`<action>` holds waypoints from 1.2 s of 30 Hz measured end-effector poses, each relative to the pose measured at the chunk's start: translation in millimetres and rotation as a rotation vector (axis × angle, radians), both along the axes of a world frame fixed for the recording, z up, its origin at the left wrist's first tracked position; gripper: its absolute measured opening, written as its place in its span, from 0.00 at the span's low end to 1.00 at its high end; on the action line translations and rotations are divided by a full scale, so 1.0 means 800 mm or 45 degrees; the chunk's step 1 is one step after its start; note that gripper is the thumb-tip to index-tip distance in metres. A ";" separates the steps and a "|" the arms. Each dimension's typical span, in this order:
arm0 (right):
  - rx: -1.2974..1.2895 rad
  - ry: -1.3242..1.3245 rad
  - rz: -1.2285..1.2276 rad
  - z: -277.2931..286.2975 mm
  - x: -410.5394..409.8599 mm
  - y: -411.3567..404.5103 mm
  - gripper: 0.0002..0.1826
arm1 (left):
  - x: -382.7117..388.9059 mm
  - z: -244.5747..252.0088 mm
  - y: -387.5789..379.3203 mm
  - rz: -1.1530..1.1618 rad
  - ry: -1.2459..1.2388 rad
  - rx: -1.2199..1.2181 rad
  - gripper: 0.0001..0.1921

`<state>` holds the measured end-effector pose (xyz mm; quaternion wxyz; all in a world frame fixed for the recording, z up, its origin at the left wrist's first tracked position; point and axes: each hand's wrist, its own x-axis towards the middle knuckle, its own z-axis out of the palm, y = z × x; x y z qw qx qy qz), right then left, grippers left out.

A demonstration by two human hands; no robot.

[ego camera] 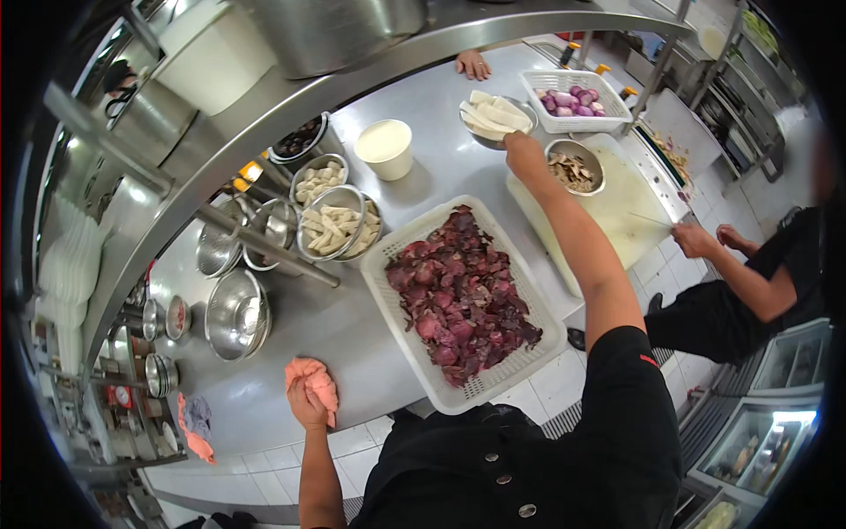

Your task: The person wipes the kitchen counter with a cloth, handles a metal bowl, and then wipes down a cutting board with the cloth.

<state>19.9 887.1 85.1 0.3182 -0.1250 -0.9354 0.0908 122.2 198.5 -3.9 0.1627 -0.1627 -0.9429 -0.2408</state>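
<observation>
On the steel table, my left hand point(307, 401) rests on a crumpled orange cloth point(320, 381). My right hand point(524, 153) reaches far across and grips the near rim of a metal bowl point(490, 140) that holds pale, flat white strips point(496, 114). Between my arms, at the table's front edge, lies a white perforated plastic basket point(377, 264) of dark red, leafy-looking pieces point(456, 297). Just right of my right wrist, a metal bowl of sliced brown mushroom-like pieces point(574, 170) stands on a pale cutting board point(628, 205).
A white basket of peeled purple onions point(574, 102) stands at the back right. A white tub point(384, 147) and metal bowls of pale pieces point(330, 228) stand left of centre. A steel shelf point(264, 99) arches overhead. On the right, a co-worker's hand point(691, 239) holds a knife over the board.
</observation>
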 end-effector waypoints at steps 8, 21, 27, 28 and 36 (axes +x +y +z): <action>-0.226 0.284 -0.071 -0.052 -0.084 -0.046 0.08 | -0.007 -0.007 0.021 0.061 0.001 0.026 0.15; -0.575 0.012 0.593 0.067 0.028 -0.356 0.11 | -0.003 0.006 0.011 -0.005 0.102 0.138 0.14; -0.880 -0.213 0.814 0.052 0.087 -0.536 0.13 | -0.007 -0.001 0.005 -0.119 0.150 0.192 0.13; -0.858 -0.271 0.871 0.044 0.091 -0.568 0.14 | -0.008 -0.003 0.004 -0.127 0.171 0.161 0.14; 0.043 -0.175 0.931 -0.067 0.122 -0.734 0.26 | -0.112 -0.008 -0.119 -0.113 -0.591 1.013 0.14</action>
